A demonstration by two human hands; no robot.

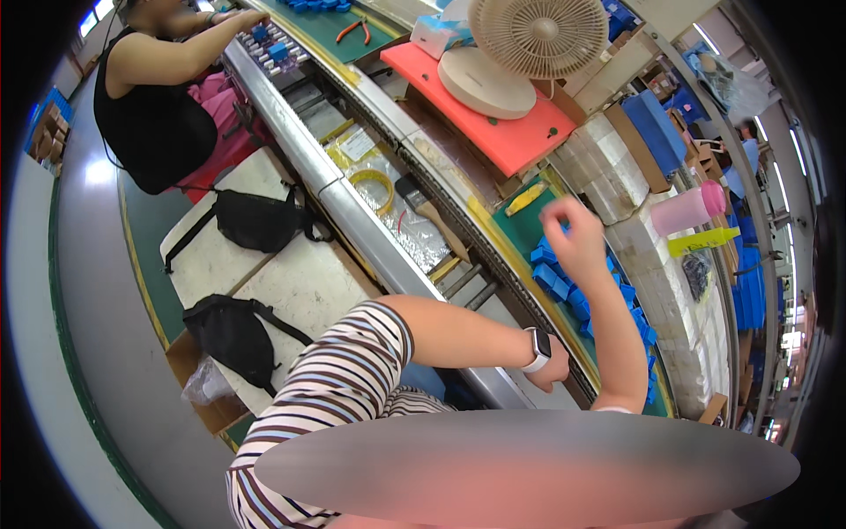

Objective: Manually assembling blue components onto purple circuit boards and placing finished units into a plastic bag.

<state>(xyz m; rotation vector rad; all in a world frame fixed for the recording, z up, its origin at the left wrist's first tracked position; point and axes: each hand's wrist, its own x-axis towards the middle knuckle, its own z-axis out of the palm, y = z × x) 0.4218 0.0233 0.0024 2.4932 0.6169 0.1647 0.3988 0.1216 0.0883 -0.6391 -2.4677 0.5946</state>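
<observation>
My left hand, with a white-banded watch at its wrist, is low over the conveyor's near part. Its fingers are curled in, and whatever they may hold is hidden. Raised above the green work strip is my right hand, its fingers bent and slightly blurred. I cannot make out anything in them. Several blue plastic parts lie in a heap along the strip, below and beside my right hand. A yellow tool or packet rests on the green surface just beyond that hand.
A fan stands on a red board. A brush and yellow tape roll lie between the conveyor rails. Black bags rest on a white surface at left. A co-worker sits at the far left; a pink bottle is right.
</observation>
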